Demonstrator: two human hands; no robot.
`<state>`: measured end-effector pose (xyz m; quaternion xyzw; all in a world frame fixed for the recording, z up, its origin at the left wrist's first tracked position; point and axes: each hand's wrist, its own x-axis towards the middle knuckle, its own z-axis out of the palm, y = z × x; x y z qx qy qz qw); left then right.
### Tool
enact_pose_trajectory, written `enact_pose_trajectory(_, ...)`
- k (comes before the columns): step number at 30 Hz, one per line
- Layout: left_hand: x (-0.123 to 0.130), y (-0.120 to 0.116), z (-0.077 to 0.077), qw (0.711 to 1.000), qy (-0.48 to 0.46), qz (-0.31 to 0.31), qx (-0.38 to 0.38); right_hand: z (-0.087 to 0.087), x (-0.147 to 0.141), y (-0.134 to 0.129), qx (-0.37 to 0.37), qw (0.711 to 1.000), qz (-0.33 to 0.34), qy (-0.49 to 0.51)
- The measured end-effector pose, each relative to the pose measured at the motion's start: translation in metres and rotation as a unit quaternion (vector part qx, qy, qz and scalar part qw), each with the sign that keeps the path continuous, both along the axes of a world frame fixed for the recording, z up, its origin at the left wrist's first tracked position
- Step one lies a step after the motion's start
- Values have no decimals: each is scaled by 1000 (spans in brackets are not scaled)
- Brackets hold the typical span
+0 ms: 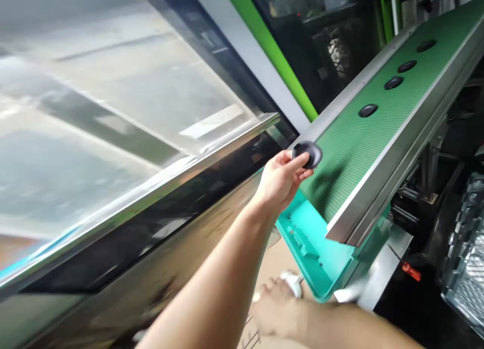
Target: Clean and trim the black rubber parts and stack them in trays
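1. First, on the far left stands a big clear panel (113, 112) with a shiny steel edge (159, 185). It tilts up toward the far side.
2. Next comes the right hand (274, 308), low and near, over a sheet of cardboard (274, 260). Its fingers touch a white cloth (293, 283), but you cannot tell if the hand grips it.
3. Just above, the left hand (282, 180) is closed and grips a black round disc (308, 155). The disc is at the near end of a green belt.
4. Under that end sits a teal plastic tray (310, 253).
5. Then the green belt (363, 157) runs up and away to the right in a steel frame (401, 157). Four black discs (393, 82) lie in a row on it.
6. On the far right, a clear plastic tray (467, 258) sits near a small red handle (411, 271).
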<state>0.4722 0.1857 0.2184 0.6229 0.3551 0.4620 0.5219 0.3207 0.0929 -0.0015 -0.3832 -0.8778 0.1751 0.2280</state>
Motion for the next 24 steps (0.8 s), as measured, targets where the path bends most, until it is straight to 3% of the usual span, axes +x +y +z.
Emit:
enact_pose_trajectory(3, -94, -47, -32, 991, -69, 80, -81, -1, -1, -2, 2, 999, -30, -37)
enact_pose_trajectory(6, -188, -89, -85, 951, -132, 197, -198, 5, 8, -5, 6, 998, -35, -45)
enact_pose_trajectory(8, -236, -112, -124, 920, -184, 247, -242, 8, 14, -8, -2, 998, -30, -55)
enact_pose_trajectory(10, -267, -127, -158, 889, -246, 264, -281, 11, 19, -9, 9, 998, -37, -53)
enact_pose_trajectory(12, -284, -136, -183, 858, -317, 254, -315, 13, 20, -9, 20, 997, -41, -57)
enact_pose_trajectory(15, -295, -140, -201, 821, -417, 216, -326, 16, 19, -8, 21, 997, -35, -69)
enact_pose_trajectory(19, -300, -137, -204, 813, -477, 160, -293, 19, 18, -8, 27, 995, -30, -88)
enact_pose_trajectory(24, -307, -132, -199, 793, -495, 177, -308, 18, 17, -5, 34, 995, -29, -93)
